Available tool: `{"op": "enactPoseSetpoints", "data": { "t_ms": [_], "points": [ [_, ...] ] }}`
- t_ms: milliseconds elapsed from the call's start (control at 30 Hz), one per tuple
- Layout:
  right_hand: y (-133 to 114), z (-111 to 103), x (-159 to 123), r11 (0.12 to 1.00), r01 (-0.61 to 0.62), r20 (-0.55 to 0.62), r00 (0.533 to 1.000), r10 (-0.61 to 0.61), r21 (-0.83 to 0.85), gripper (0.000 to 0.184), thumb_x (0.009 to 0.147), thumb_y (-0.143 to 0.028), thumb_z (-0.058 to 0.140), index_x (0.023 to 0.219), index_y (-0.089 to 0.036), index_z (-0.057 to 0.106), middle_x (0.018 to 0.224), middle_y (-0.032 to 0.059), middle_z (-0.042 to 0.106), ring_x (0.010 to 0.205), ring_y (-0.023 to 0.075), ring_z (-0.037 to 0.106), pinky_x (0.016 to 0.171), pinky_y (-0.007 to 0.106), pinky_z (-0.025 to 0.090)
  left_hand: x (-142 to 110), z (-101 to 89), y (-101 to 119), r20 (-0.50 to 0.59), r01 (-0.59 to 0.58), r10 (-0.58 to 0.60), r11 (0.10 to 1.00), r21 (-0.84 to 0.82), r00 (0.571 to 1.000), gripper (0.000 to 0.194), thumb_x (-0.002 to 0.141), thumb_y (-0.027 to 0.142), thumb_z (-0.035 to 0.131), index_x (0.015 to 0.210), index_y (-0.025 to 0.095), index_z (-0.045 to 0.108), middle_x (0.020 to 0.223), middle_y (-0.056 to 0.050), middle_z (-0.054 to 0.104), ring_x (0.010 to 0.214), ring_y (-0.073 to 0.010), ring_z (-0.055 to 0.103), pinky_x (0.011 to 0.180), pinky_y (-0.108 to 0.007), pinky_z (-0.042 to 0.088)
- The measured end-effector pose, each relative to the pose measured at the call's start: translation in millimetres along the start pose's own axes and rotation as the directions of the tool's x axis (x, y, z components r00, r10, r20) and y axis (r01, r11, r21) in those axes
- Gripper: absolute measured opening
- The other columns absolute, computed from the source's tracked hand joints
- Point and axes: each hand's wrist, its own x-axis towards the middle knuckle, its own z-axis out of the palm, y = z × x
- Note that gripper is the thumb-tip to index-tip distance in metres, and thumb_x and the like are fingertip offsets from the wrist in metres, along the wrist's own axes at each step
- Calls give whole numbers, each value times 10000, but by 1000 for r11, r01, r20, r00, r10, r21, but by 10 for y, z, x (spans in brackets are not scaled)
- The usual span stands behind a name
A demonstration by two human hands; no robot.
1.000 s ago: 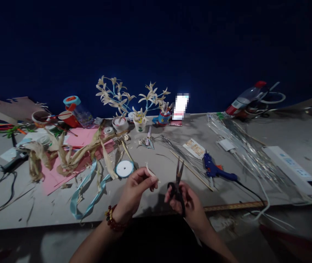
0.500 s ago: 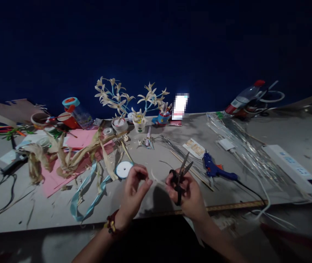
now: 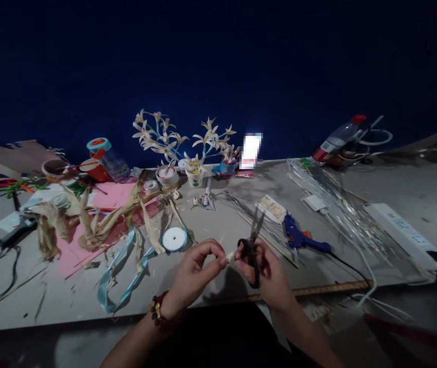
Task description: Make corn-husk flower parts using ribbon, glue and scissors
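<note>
My left hand (image 3: 205, 266) is closed in a pinch on a small pale strip of corn husk (image 3: 230, 255), whose end sticks out past the fingertips. Around my right hand's fingers (image 3: 266, 273) sit the handles of black scissors (image 3: 255, 237), blades pointing up and slightly parted. The right thumb and finger are close to the husk strip; whether they touch it I cannot tell. Just behind my left hand lies a white spool (image 3: 174, 238) with light-blue ribbon (image 3: 126, 296) trailing left. Dried corn husks (image 3: 103, 225) spread over pink paper (image 3: 74, 255).
Husk flowers on blue stems (image 3: 160, 133) stand in white cups (image 3: 195, 176) at the back. A blue glue gun (image 3: 304, 237), thin wires (image 3: 237, 202) and a power strip (image 3: 402, 230) lie right. A lit phone (image 3: 251, 151) and a bottle (image 3: 337, 140) are behind.
My left hand has moved right, toward the scissors, and now pinches the pale strip that stuck out from my right fingers before. The scissor blades look closer together and more upright.
</note>
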Motion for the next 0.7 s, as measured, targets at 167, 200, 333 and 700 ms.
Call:
{"op": "enactPoseSetpoints", "data": {
  "t_ms": [167, 200, 333, 700],
  "points": [
    [153, 16, -196, 990, -118, 185, 974, 130, -74, 371, 805, -525, 736, 864, -202, 563, 757, -15, 553, 635, 128, 510, 593, 237, 458, 17, 26, -3, -160, -61, 48, 995, -77, 986, 175, 921, 238, 647, 760, 176, 612, 955, -59, 611, 941, -187, 568, 848, -287, 421],
    [162, 16, -219, 987, -125, 206, 968, 144, -101, 384, 812, -544, 723, 855, -200, 557, 744, -19, 538, 629, 126, 499, 582, 233, 447, 21, 33, 4, -176, -70, 56, 995, -73, 983, 180, 924, 238, 641, 758, 176, 612, 981, -66, 615, 966, -192, 570, 867, -293, 420],
    [146, 24, -239, 978, -150, 231, 956, 181, -146, 439, 802, -601, 709, 839, -201, 532, 723, -28, 514, 618, 120, 476, 558, 227, 416, 21, 75, 11, -194, -86, 69, 993, -84, 979, 178, 934, 245, 628, 770, 177, 607, 955, -69, 616, 965, -202, 580, 877, -311, 425],
    [99, 104, -199, 962, -267, 229, 934, 273, -57, 547, 721, -692, 735, 797, -210, 487, 652, -57, 500, 539, 95, 483, 516, 215, 383, 15, 115, -27, -221, -83, 54, 989, -124, 974, 185, 930, 274, 641, 778, 171, 614, 897, -63, 606, 911, -198, 572, 821, -306, 435]
  ]
}}
